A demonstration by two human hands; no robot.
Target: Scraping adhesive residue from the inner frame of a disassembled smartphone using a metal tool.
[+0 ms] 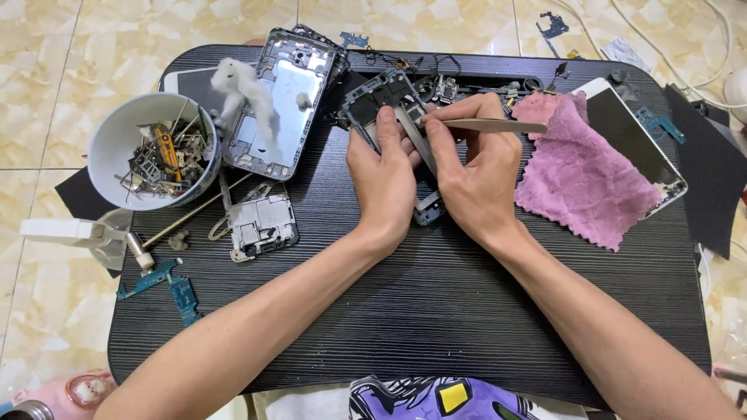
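The dark phone frame (387,105) stood tilted over the middle of the black ribbed surface (436,295), its upper end raised and its lower end down between the two wrists. The left hand (383,167) had its grip closed around the frame's left edge, thumb lying across the face. The right hand (471,167) pinched a pair of metal tweezers (482,124), fingers pressed together on them, the tips pointing left towards the top of the frame; whether the tips touched a part there could not be told.

Judging by the layout, the stripping looked well advanced. The frame appeared largely bare, and many parts lay already off: a white bowl (117,148) at the left held a heap of small metal pieces and connectors, a silver back shell (284,101) with a tuft of white fluff (241,85) sat beside it, and a metal shield plate (261,225) lay below that. Small blue circuit strips (167,284) rested near the left edge. To the right, a pink cloth (580,167) partly covered a flat screen panel (634,140). Some loose components remained along the far edge, so some sorting seemed left.
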